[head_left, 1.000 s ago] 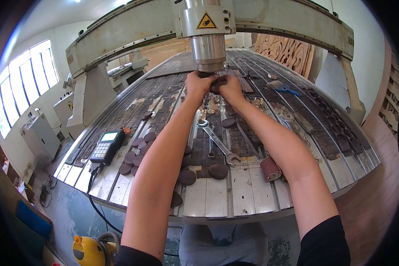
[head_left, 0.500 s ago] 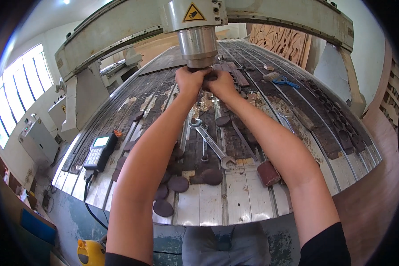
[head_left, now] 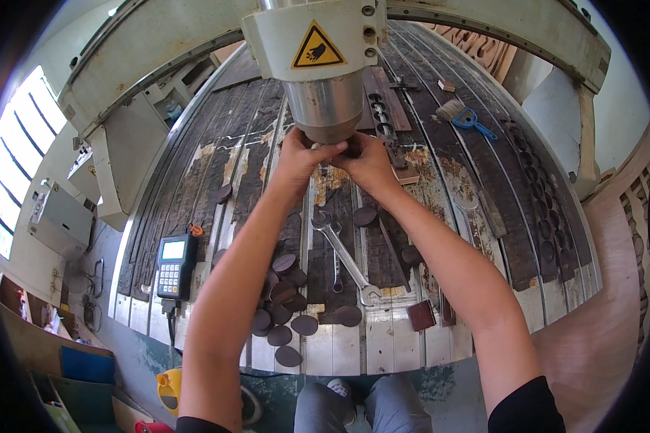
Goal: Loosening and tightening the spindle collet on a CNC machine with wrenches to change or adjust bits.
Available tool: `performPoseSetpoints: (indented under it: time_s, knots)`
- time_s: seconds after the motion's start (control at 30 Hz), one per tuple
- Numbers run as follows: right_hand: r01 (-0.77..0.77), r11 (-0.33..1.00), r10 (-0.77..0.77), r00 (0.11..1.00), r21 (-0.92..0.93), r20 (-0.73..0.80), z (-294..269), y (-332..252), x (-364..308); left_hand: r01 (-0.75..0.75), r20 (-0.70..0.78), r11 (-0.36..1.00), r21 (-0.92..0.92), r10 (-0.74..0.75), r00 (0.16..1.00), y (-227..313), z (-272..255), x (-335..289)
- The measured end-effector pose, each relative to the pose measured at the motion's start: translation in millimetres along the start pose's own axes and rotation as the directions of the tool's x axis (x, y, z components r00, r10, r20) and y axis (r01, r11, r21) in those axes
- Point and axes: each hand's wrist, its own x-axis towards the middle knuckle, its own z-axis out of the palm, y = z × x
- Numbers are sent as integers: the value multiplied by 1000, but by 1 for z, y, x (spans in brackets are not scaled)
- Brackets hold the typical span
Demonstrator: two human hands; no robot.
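The silver machine spindle [head_left: 325,105] hangs from a pale housing, and both my arms reach forward to its lower end. My left hand [head_left: 301,157] is closed just under the spindle's left side, its thumb pointing right. Close against it, my right hand [head_left: 366,160] is closed too, with the fingers curled in behind. Whatever the fingers grip beneath the spindle is hidden by the hands. Between my forearms lies a large open-ended wrench [head_left: 348,261], with a smaller wrench [head_left: 336,268] under it. Several dark wooden discs [head_left: 305,325] lie near the left forearm.
A handheld keypad controller [head_left: 173,265] sits on the slotted machine bed [head_left: 404,350] at the left. Beside my right forearm lies a dark red block [head_left: 421,315]. A brush [head_left: 451,110], a blue-handled tool [head_left: 473,123] and a board with round holes [head_left: 542,195] are farther right.
My view has tilted and come closer, so the spindle looks larger. Both hands stay together at the spindle's lower end, with fingers slightly shifted. The wrenches have not moved on the bed.
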Motion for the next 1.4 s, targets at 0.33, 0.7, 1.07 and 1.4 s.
performPoseSetpoints:
  time_s: [0.33, 0.7, 1.07, 1.4]
  knots:
    - [-139, 984, 132, 989, -113, -67, 4, -17, -5, 77, -175, 966, 248, -33, 984, 7, 14, -10]
    - [-95, 990, 83, 989, -101, -121, 10, -7, -7, 218, -135, 964, -151, -239, 962, 6, 11, -15]
    - [-23, 995, -3, 967, -100, -255, 23, -7, -15, 172, -144, 962, -212, -205, 968, -1, 20, -15]
    - [-68, 998, 68, 998, 14, -18, 3, -8, -1, 142, -102, 969, -201, -165, 981, -6, 7, 0]
